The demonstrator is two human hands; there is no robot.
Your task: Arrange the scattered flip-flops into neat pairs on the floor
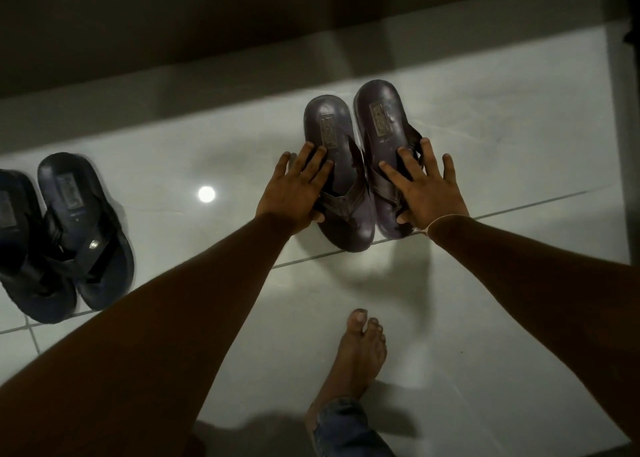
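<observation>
Two brown flip-flops lie side by side on the white tiled floor, heels pointing away from me. My left hand [298,190] rests flat on the left brown flip-flop [329,127], fingers spread over its sole and thumb at its near edge. My right hand [427,188] presses on the right brown flip-flop [379,113], fingers splayed across the strap and its outer edge. The right flip-flop sits slightly farther from me than the left. A dark navy pair stands at the far left: one flip-flop [83,228] fully seen, the other [20,248] cut by the frame edge.
My bare foot [356,356] stands on the tile [485,352] just below the brown pair, a jeans cuff [346,425] above the ankle. A dark wall base [242,41] runs along the far side. A ceiling light reflects on the floor [206,193] between the two pairs.
</observation>
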